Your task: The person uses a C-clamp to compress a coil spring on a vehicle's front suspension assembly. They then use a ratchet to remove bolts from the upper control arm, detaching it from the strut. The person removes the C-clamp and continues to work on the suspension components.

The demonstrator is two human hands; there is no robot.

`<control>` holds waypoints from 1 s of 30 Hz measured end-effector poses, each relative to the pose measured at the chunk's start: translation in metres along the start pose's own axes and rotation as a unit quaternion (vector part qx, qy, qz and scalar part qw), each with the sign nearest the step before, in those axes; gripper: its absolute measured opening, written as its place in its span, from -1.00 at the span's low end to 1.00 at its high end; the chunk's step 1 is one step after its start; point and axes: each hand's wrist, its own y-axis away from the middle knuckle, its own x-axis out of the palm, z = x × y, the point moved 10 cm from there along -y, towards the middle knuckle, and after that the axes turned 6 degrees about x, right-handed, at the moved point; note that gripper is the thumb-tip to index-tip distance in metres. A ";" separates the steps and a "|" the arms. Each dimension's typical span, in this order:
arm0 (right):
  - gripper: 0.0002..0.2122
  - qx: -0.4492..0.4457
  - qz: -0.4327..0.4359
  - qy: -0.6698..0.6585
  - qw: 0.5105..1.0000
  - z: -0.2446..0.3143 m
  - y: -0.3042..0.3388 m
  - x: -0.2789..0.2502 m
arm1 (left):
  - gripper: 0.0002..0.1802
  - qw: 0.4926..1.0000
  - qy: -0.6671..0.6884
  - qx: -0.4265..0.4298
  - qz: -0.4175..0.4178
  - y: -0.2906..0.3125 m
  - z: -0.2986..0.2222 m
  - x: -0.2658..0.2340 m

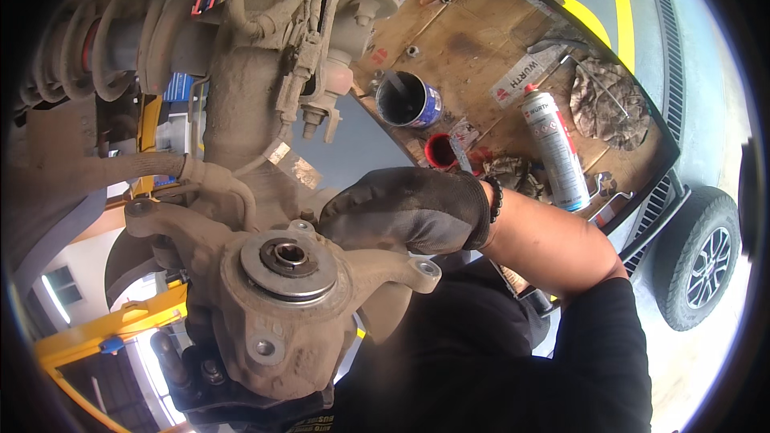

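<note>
A dusty steering knuckle (273,345) with a round hub centre (290,261) fills the lower left. From the right comes my bare right forearm, with a dark bead bracelet (495,208) at the wrist. My right hand (409,210), in a dark grey work glove, reaches behind the knuckle's upper arm (389,266). Its fingers curl down and their tips are hidden there, so what they grip cannot be seen. Just above the glove hangs a small metallic tag (301,168). My left hand is out of view.
A coil spring and strut (120,52) and hoses hang upper left. On a cardboard-covered table (481,36) are a blue tin with a brush (409,100), a red cup (439,151), a spray can (557,148), and a crumpled cloth (609,104). A wheel (698,261) stands right.
</note>
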 end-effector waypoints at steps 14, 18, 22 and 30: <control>-0.67 0.267 -0.006 -0.576 0.773 -0.050 0.008 0.037 | -0.33 1.000 -0.006 0.009 0.010 -0.004 -0.005 -0.006; -0.61 0.200 -0.034 -0.582 0.788 -0.047 0.000 0.029 | -0.32 1.000 -0.006 0.017 0.003 -0.002 -0.006 -0.011; -0.57 0.178 -0.046 -0.530 0.828 -0.046 -0.001 0.027 | -0.31 1.000 -0.005 0.027 -0.005 -0.002 -0.004 -0.018; -0.47 0.109 -0.169 -0.265 0.943 -0.027 0.019 -0.028 | -0.30 0.995 0.036 0.082 -0.051 0.001 -0.017 -0.015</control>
